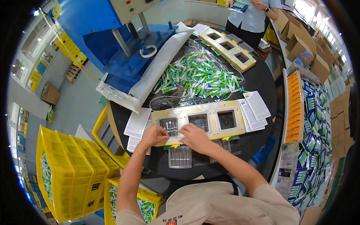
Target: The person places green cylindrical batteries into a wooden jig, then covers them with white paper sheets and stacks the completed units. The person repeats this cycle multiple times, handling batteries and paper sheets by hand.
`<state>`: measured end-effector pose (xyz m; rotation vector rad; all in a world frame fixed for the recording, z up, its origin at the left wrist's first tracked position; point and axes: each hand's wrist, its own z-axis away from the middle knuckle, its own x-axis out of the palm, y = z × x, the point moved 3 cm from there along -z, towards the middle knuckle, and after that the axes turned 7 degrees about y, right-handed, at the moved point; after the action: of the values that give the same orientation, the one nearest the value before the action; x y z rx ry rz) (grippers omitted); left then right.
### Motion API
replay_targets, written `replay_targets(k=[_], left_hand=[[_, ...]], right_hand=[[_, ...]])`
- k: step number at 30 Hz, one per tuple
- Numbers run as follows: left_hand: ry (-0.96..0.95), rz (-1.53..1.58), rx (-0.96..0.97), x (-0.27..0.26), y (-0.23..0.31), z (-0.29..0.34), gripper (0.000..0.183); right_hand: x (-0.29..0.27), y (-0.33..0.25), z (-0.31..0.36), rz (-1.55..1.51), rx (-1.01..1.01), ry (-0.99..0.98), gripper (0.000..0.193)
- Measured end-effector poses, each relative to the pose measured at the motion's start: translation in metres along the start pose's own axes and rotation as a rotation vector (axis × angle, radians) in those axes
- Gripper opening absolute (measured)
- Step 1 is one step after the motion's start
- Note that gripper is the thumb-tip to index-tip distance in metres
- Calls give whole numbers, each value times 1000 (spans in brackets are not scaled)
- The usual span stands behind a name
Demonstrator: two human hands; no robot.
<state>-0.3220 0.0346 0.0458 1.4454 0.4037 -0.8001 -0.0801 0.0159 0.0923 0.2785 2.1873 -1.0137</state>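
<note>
A pale wooden frame (210,110) with three square openings lies across the near side of a round black table (262,80). My left hand (153,135) rests on the frame's near-left corner, beside the left opening, where a clear plastic blister tray (169,125) sits. My right hand (195,138) lies on the frame's near edge just right of it, fingers pressing by that tray. The middle opening holds another clear tray (198,122). A stack of clear trays (180,156) lies on the table under my wrists. Whether either hand pinches anything is hidden.
A heap of green-and-white tubes (198,77) covers the table's middle. Paper leaflets (257,105) lie right and left of the frame. A second wooden frame (227,49) sits at the far side near a standing person (251,15). Blue press machine (123,41) far left; yellow crates (71,172) near left.
</note>
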Motion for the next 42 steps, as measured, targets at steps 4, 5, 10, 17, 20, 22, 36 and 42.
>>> replay_targets(k=[4, 5, 10, 17, 20, 22, 36, 42], left_hand=[[115, -35, 81, -2, 5, 9, 21], [93, -13, 38, -2, 5, 11, 20], [76, 161, 45, -4, 2, 16, 20], [387, -64, 264, -5, 4, 33, 54], [670, -110, 214, 16, 10, 45, 82], [766, -71, 104, 27, 8, 48, 94], [526, -404, 114, 49, 65, 35, 77], [313, -471, 56, 70, 52, 31, 62]], right_hand=[[64, 5, -37, 315, -167, -242, 15], [70, 9, -36, 301, -158, -263, 14], [75, 37, -41, 15, 125, -407, 14], [82, 55, -50, -9, 188, -575, 11], [85, 44, -32, -16, 171, -352, 11], [79, 38, -28, -124, 256, -195, 12], [-121, 91, 83, 723, -14, 258, 19], [-99, 115, 115, 611, 119, 67, 18]])
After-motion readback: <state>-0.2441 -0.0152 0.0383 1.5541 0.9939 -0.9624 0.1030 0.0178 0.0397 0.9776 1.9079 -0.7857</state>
